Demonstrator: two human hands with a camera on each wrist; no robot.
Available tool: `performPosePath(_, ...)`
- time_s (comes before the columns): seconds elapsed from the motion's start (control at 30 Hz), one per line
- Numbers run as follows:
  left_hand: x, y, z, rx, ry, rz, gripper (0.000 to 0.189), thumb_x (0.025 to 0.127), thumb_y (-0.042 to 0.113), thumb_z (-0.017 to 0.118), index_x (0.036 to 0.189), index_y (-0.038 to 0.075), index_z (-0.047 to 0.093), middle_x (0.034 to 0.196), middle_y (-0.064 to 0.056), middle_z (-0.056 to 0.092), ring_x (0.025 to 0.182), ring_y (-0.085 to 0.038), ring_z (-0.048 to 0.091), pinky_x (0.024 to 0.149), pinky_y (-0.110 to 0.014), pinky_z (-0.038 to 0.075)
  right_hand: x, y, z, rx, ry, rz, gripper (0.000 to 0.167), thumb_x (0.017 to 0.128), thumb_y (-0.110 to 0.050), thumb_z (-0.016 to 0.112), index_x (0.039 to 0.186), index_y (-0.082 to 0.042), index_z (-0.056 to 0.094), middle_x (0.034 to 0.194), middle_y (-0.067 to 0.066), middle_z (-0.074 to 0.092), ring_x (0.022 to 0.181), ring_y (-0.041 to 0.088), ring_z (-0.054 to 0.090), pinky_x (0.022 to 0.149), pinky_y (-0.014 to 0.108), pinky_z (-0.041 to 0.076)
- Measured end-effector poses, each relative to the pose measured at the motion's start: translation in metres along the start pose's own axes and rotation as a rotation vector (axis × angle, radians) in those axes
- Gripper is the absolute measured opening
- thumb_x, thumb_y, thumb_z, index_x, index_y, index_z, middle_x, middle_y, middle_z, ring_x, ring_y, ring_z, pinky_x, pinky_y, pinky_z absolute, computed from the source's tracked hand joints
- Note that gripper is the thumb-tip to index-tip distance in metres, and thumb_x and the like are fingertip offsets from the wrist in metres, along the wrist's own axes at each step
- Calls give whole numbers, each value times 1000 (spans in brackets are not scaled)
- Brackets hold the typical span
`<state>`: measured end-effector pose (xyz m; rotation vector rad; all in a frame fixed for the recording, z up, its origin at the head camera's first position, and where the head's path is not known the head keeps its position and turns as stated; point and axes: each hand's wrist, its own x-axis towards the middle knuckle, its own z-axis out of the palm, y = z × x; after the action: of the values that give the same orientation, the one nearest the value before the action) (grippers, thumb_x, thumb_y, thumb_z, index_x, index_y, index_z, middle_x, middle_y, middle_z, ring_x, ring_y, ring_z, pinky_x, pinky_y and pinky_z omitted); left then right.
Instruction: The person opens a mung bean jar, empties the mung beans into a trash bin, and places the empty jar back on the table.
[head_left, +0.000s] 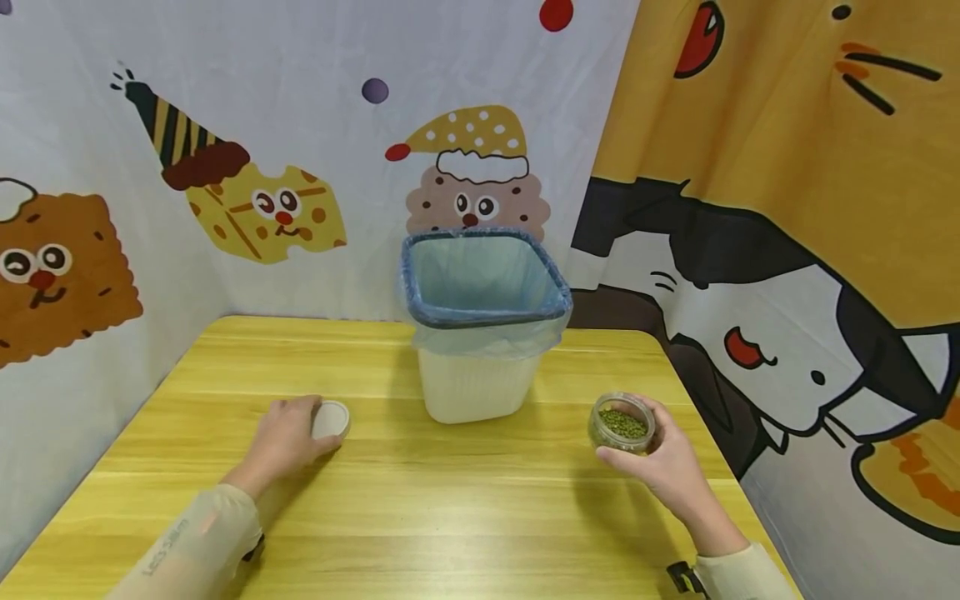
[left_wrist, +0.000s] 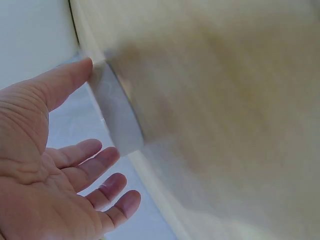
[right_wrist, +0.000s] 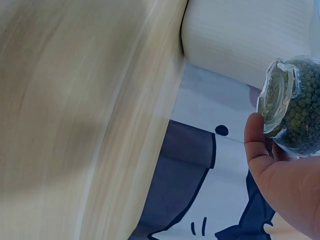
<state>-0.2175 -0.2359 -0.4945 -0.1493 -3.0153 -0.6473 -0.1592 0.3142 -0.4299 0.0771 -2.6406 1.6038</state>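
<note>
My left hand [head_left: 281, 442] holds a round white lid [head_left: 331, 420] by its edge, low over the left part of the table. In the left wrist view the thumb presses one side of the lid [left_wrist: 116, 112] and fingertips meet the other. On the right, my right hand [head_left: 670, 471] grips a small clear jar [head_left: 595, 433] from its side, lifted above the tabletop. Its mouth is uncovered, and green beans [head_left: 623, 424], like mung beans, show inside. The right wrist view shows the jar [right_wrist: 280, 95] tilted sideways, with the thumb at its base rim.
A white bin [head_left: 480, 383] lined with a translucent bluish bag stands at the back middle of the wooden table [head_left: 420, 517], between the hands. Behind it hangs a cartoon-printed curtain [head_left: 300, 75], also running along the right side.
</note>
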Motion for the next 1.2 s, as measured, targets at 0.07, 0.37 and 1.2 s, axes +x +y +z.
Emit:
performPosePath(0.07, 1, 1, -3, 9, 7, 12, 83, 84, 40, 90, 142, -11, 58, 138, -35, 63, 119, -56, 53, 93, -69, 49, 0, 0, -2, -9, 2, 2, 93, 86, -24, 92, 162, -17, 38, 151, 14, 53, 116, -2, 62, 90, 20, 59)
performPosePath(0.37, -2, 36, -25, 43, 179, 205, 75, 96, 37, 80, 149, -8, 52, 150, -31, 57, 139, -53, 51, 115, -69, 45, 5, -8, -14, -63, 16, -34, 90, 88, -25, 91, 161, -17, 39, 150, 12, 54, 114, -5, 62, 89, 18, 58)
performPosePath(1.2, 24, 184, -69, 258, 704, 881, 84, 87, 41, 89, 147, -7, 57, 146, -25, 64, 142, -45, 57, 124, -52, 46, 88, -133, -64, -373, 37, -178, 101, 86, -42, 90, 165, -13, 34, 147, 12, 60, 123, 29, 64, 82, 10, 50)
